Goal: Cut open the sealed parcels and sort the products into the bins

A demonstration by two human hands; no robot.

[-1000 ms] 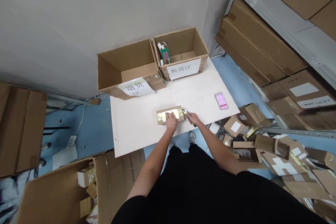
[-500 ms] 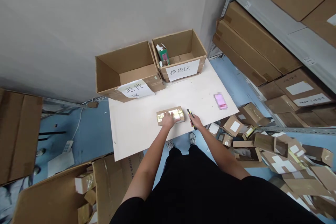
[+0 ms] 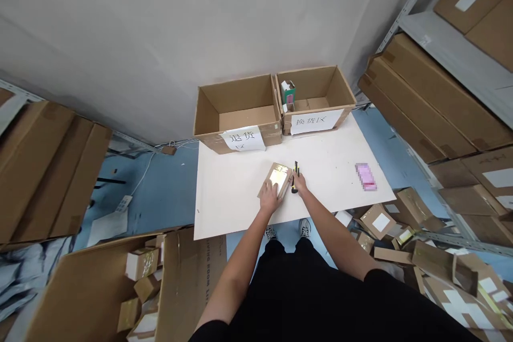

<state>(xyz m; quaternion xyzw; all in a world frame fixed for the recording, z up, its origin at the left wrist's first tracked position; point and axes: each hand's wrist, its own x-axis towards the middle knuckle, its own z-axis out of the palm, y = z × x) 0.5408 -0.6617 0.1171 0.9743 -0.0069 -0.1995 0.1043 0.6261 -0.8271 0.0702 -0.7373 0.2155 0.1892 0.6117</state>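
My left hand [image 3: 269,200] lies spread on the taped parcel [image 3: 276,180] mid-tabletop [image 3: 224,197]. My right hand [image 3: 299,184] grips a box cutter [image 3: 295,175] just right of it. The tape looks uncut; opening remains.

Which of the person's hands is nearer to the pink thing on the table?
The right hand. It holds a knife beside the small box, with bare table between it and the pink thing. The left hand rests on the box, farther away.

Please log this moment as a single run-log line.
left hand: pressing on small taped parcel | right hand: gripping utility knife beside parcel | surface: white table | behind: two open cartons
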